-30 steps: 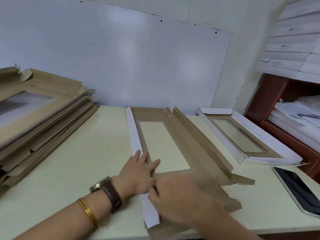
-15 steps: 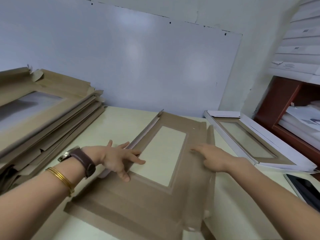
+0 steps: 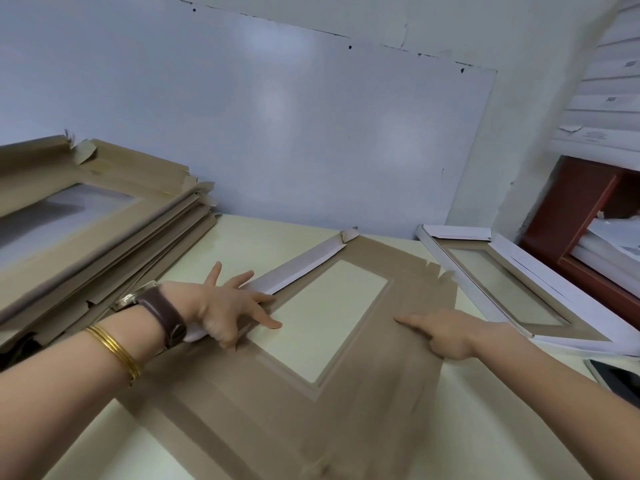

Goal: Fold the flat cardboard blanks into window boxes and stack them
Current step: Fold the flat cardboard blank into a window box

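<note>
Fingers (image 3: 266,320) of both hands pressing flat cardboard blank (image 3: 408,344) on table (image 3: 249,244).

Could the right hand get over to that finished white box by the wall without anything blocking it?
Probably yes. The right hand rests on the cardboard blank, and the folded window box lies just beyond it on the table, with only bare tabletop between them.
</note>
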`<state>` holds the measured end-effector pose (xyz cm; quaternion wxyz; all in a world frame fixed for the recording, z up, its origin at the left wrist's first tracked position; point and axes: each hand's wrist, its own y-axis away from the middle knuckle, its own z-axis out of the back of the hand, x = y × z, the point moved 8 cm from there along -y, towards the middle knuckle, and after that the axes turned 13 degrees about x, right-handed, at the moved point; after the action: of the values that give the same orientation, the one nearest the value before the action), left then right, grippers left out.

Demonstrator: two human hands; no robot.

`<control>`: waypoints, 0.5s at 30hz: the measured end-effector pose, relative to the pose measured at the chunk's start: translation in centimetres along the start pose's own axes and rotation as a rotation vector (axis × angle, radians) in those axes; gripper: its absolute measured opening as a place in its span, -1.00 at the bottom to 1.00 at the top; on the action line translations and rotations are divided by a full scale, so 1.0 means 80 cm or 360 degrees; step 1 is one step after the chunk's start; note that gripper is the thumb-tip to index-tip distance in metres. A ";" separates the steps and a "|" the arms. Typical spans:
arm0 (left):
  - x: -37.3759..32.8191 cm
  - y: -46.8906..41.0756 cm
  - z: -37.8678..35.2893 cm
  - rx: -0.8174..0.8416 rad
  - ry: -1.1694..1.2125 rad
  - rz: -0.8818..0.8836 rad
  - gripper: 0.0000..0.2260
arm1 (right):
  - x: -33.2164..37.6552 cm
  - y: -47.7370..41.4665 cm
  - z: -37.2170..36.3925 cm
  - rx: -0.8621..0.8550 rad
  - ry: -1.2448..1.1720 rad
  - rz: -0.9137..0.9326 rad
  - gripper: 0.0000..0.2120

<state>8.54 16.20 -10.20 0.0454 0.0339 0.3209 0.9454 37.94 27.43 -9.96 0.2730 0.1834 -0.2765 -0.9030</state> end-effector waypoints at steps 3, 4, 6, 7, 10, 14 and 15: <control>0.000 -0.006 0.002 -0.0131 -0.0097 0.0114 -0.51 | 0.006 0.004 -0.006 -0.0098 -0.0083 0.0011 -0.31; 0.000 -0.009 0.002 -0.0155 -0.0117 0.0161 -0.51 | 0.010 0.007 -0.006 -0.0151 -0.0107 0.0009 -0.34; -0.003 -0.013 0.002 -0.0197 -0.0141 0.0262 -0.51 | 0.022 0.015 -0.006 -0.0270 -0.0153 0.0010 -0.46; -0.005 -0.015 0.001 -0.0228 -0.0138 0.0312 -0.50 | 0.031 0.019 -0.006 -0.0323 -0.0166 0.0019 -0.55; -0.014 -0.016 0.003 -0.0372 -0.0111 0.0430 -0.43 | 0.059 0.033 -0.008 -0.0466 -0.0191 0.0041 -0.74; -0.029 -0.022 0.006 -0.0466 0.0055 0.0409 -0.57 | 0.088 0.054 -0.012 -0.0609 -0.0166 0.0005 -0.78; -0.032 -0.024 0.005 -0.0437 0.0091 0.0378 -0.61 | 0.092 0.060 -0.013 -0.0625 -0.0185 0.0000 -0.76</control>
<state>11.27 17.71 -11.15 -0.0714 0.0382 0.1836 0.9797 34.53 19.28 -9.27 0.2873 0.0743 -0.1104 -0.9486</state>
